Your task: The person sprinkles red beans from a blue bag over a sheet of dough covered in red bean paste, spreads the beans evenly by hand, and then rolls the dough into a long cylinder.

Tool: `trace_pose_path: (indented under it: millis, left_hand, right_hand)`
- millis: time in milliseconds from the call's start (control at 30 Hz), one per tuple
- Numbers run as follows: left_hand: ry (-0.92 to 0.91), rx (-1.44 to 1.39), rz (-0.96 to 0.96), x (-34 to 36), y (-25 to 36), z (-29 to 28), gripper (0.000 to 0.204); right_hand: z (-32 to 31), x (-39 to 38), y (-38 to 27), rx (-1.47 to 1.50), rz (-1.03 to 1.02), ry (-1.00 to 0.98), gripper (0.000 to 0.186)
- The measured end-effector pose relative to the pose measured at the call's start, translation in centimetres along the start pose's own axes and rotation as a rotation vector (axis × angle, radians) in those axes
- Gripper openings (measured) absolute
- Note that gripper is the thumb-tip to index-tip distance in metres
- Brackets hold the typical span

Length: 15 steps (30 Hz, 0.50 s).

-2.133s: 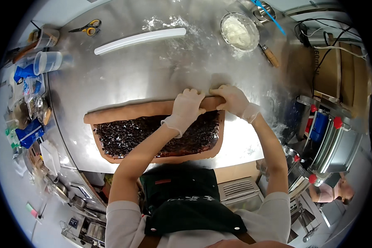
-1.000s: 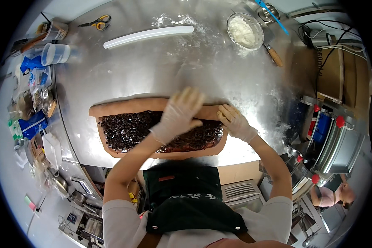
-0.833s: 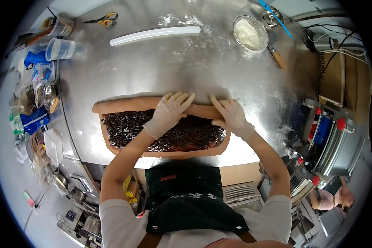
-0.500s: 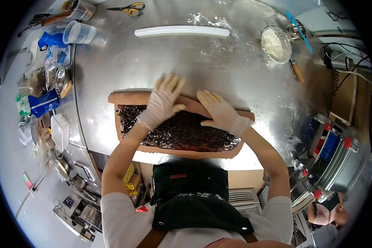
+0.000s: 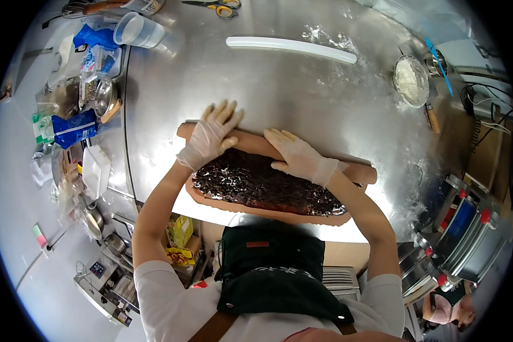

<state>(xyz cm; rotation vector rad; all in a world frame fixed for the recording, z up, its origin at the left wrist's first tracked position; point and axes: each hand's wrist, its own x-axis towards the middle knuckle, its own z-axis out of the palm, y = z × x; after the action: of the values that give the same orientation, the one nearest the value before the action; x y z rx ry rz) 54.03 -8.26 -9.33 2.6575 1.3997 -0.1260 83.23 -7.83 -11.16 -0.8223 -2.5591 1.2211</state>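
Note:
A brown sheet of dough (image 5: 273,215) lies on the metal table, spread with a dark, glossy, chunky filling (image 5: 256,182). Its far edge is turned over into a long roll (image 5: 251,142). Both hands wear thin clear gloves. My left hand (image 5: 211,135) rests across the roll close to its left end, fingers spread and pointing away from me. Further right, my right hand (image 5: 298,154) lies flat on the roll near its middle, fingers stretched out and thumb over the filling. Neither hand grasps anything; the palms hide parts of the roll.
Beyond the dough lies a long white bar (image 5: 290,48) beside scattered flour. Scissors (image 5: 222,8) are at the far edge. A flour bowl (image 5: 410,81) stands far right. Tubs, blue bags (image 5: 75,129) and a white tray (image 5: 97,171) crowd the left. Red-knobbed equipment (image 5: 461,222) and another person (image 5: 447,305) are at right.
The view has shifted, so the table and dough appear further right. My left hand has moved left along the roll toward its end; my right hand has also slid left along it.

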Motion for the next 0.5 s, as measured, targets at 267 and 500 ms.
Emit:
trace_pose_path:
  millis: [267,500]
  left_hand:
    - [-0.385,-0.279,0.016,-1.6,-0.1,-2.0,0.086]
    - [-0.161,-0.088,0.111,-5.4,-2.2,-0.3,0.091]
  right_hand:
    - [2.7,4.0,-1.6,-0.059,-0.036,-0.042,0.076]
    - [3.2,4.7,-3.8,-0.259,-0.035,-0.051,0.074]
